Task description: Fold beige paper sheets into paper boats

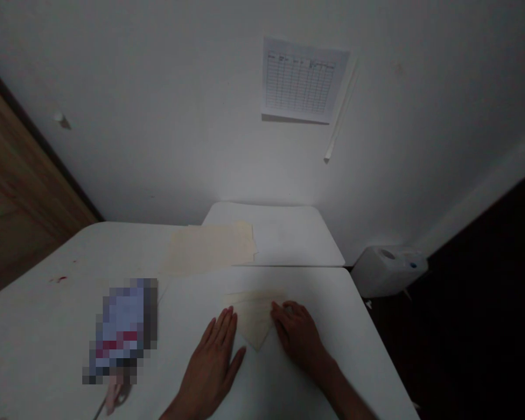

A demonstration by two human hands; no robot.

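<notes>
Near edge: the counter (pixel 179 350), white, is reached over from below by both hands. The left hand (pixel 210 367) is laid flat, palm down, fingers straight and close together, thumb spread away; nothing is gripped by it, and its fingertips are set at the left edge of a folded paper (pixel 254 326). The right hand (pixel 300 335) is held with fingers bent, the tips brought to the paper's right edge; whether the edge is pinched or only pressed cannot be told.

The paper, cream-coloured, is framed between the two hands. Its pointed corner is turned toward the person, its wider end away, where layered edges or creases are seen a little beyond the fingertips.

Left of the left hand, well apart, a blue-and-red item (pixel 122 321) is blurred beyond identification; a pinkish object (pixel 114 394) is seen just below it. Red marks (pixel 61 279) are noted farther left.

Farther off, larger cream sheets (pixel 210 248) are spread partly over a white panel (pixel 289 233) adjoining the counter. A white container (pixel 387 271) is placed beyond the right edge.

On the wall (pixel 179 116), a printed table sheet (pixel 306 81) is mounted, with a pale strip (pixel 342 111) beside it.
</notes>
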